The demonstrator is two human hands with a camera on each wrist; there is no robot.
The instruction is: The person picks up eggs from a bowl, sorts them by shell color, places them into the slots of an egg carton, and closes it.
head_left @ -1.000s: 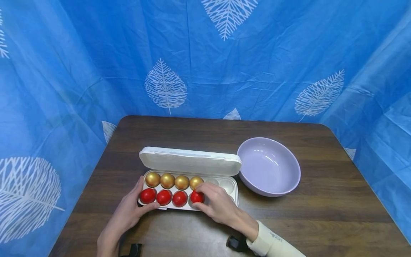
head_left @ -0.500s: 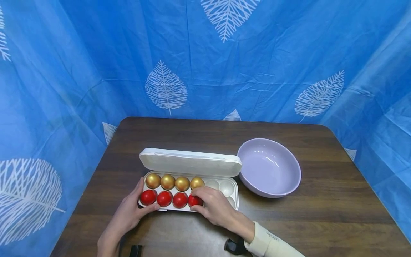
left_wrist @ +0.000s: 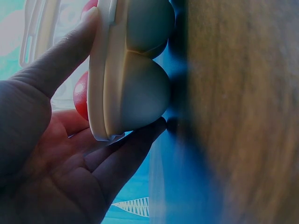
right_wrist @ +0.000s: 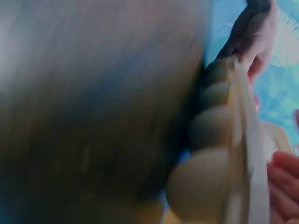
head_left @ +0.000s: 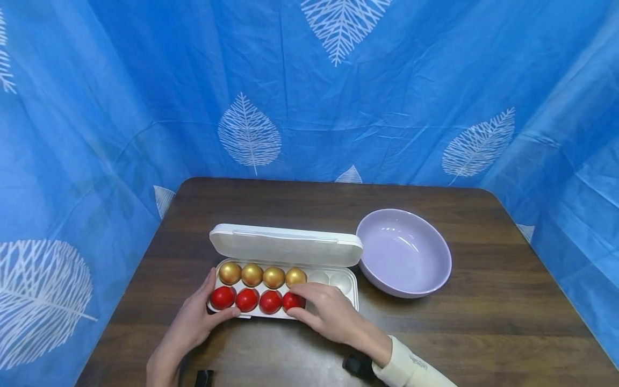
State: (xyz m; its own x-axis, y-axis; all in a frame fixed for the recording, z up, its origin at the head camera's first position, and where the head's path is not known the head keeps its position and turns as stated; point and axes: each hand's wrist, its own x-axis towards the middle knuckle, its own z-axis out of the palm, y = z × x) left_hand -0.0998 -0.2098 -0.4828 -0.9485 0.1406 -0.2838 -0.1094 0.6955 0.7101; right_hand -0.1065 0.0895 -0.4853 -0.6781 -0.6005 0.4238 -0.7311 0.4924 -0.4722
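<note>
A white egg box [head_left: 354,294] lies on the table with its lid [head_left: 285,247] standing up at the back. My left hand [head_left: 193,317] grips the box's left end; in the left wrist view its thumb [left_wrist: 70,56] lies on the front rim, the fingers around the end. Gold eggs [head_left: 252,274] fill part of the back row. Red eggs [head_left: 247,299] sit in the front row. With thumb and fingers, my right hand [head_left: 331,317] pinches the rightmost red egg [head_left: 293,301], low in the front row, and covers the cups at the front right.
A lilac bowl [head_left: 405,255] stands close to the box's right end. Bare cups [head_left: 340,282] show at the right of the back row. Dark wood tabletop [head_left: 483,322] surrounds them, and a blue leaf-patterned cloth [head_left: 387,107] hangs behind.
My right hand has lowered the rightmost red egg slightly and moved it a little left, beside the other red ones. The left hand stays on the box.
</note>
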